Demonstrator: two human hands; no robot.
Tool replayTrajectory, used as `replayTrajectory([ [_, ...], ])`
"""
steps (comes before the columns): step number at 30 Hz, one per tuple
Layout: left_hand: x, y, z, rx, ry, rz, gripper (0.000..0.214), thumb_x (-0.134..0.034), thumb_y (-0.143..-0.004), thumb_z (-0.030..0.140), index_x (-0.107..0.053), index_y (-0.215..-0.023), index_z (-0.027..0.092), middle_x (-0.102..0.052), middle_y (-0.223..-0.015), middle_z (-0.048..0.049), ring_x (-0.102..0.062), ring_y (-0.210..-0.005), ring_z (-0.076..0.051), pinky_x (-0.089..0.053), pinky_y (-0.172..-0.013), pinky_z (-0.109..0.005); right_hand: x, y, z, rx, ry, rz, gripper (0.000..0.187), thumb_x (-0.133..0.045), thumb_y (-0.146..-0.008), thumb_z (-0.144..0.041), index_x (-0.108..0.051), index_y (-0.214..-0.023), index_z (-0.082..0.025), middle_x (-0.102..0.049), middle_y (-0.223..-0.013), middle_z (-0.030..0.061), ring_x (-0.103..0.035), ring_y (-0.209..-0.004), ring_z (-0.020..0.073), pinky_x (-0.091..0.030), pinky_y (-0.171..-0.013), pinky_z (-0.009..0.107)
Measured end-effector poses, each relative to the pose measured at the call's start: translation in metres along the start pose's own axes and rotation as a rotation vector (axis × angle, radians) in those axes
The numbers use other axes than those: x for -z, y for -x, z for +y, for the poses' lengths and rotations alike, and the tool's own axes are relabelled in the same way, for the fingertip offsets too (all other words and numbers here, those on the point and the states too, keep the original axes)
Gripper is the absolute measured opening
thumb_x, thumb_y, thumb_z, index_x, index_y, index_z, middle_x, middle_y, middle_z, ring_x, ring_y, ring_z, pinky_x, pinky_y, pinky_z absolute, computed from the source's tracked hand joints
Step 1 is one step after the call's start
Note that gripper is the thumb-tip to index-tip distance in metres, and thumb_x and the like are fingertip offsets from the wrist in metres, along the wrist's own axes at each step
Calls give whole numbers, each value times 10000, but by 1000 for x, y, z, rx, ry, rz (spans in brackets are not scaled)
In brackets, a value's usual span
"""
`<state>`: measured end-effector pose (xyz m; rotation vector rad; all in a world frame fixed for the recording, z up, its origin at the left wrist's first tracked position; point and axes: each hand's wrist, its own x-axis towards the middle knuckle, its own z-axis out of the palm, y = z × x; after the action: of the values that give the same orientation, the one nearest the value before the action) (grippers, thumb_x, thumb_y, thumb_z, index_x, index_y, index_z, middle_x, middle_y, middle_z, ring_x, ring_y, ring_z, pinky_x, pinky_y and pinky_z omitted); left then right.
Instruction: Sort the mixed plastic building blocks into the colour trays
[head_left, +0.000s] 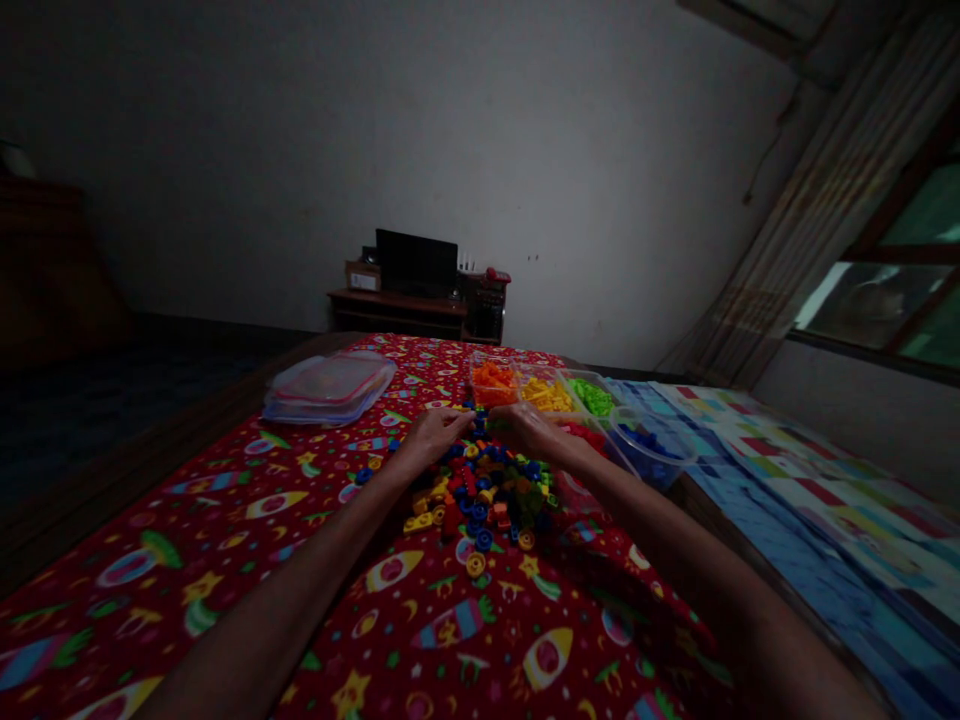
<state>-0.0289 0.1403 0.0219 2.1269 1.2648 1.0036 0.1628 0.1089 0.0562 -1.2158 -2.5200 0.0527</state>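
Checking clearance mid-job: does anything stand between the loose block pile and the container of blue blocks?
Yes. The right forearm crosses the line from the pile to that container, with red blocks just beyond it. Its height above the cloth is unclear.

Dim head view, forward-down over red cloth [442, 600], seemingly near

Multicoloured toy bricks [486, 494], loosely heaped

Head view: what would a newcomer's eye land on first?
Probably the central, jumbled multicoloured blocks on the red patterned cloth, with the left hand and right hand at their far side. Next, orange, yellow and green pieces in clear tubs beyond, to the right; then the translucent lids stacked at left.
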Motion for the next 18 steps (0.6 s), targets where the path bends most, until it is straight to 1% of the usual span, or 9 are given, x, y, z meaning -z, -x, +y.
replayTrajectory([
  [3, 5, 1, -3, -25, -123, 81, 480, -347, -822, 466, -696, -730, 150, -692, -761, -51, -614, -754, -205, -438, -660, -270, 15, 10, 24, -84, 53, -17, 182, -505, -815, -179, -666, -835, -99, -596, -684, 24, -436, -576, 77, -304, -554, 196],
  [6, 8, 1, -11, -26, -211, 128, 437, -345, -823, 418, -682, -727, 157, -693, -773, -55, -606, -741, -196, -435, -661, -266, 41, 22, 58, -229, 145, -19, 169, -521, -784, -155, -675, -786, -87, -616, -669, 35, -459, -571, 78, -297, -544, 193],
  [8, 8, 0, -16, -26, -234, 144, 404, -359, -814, 394, -679, -730, 162, -699, -790, -57, -603, -741, -191, -434, -659, -261, 60, 30, 85, -384, 227, 10, 165, -537, -767, -154, -686, -797, -92, -637, -676, 45, -500, -576, 88, -305, -536, 190],
  [10, 8, -1, -19, -13, -241, 148, 381, -372, -805, 376, -681, -733, 167, -706, -821, -56, -606, -763, -191, -435, -659, -254, 78, 37, 113, -584, 291, 35, 177, -552, -772, -177, -700, -831, -100, -654, -679, 61, -551, -586, 105, -330, -532, 187],
  [11, 8, -1, -20, -2, -246, 148, 375, -375, -800, 371, -685, -736, 170, -708, -833, -53, -608, -773, -192, -436, -658, -250, 85, 39, 126, -678, 307, 48, 182, -555, -777, -183, -704, -844, -102, -660, -675, 68, -570, -588, 113, -345, -531, 186],
  [13, 9, -1, -20, 25, -263, 140, 376, -380, -795, 376, -692, -740, 174, -707, -825, -46, -610, -762, -192, -438, -650, -245, 95, 43, 148, -815, 304, 50, 177, -566, -779, -178, -710, -835, -92, -661, -640, 82, -596, -579, 131, -379, -526, 188],
  [16, 10, -1, -21, 16, -273, 133, 397, -374, -798, 408, -691, -736, 177, -700, -785, -38, -611, -732, -191, -443, -658, -246, 101, 45, 170, -911, 245, 28, 194, -628, -760, -195, -709, -882, -68, -667, -626, 88, -611, -543, 136, -430, -523, 192],
  [18, 10, -2, -24, -9, -261, 131, 405, -367, -800, 417, -684, -730, 175, -701, -791, -45, -618, -757, -197, -449, -686, -252, 102, 45, 176, -912, 209, 22, 290, -652, -760, -226, -690, -985, -48, -684, -684, 103, -609, -507, 132, -453, -509, 201],
])
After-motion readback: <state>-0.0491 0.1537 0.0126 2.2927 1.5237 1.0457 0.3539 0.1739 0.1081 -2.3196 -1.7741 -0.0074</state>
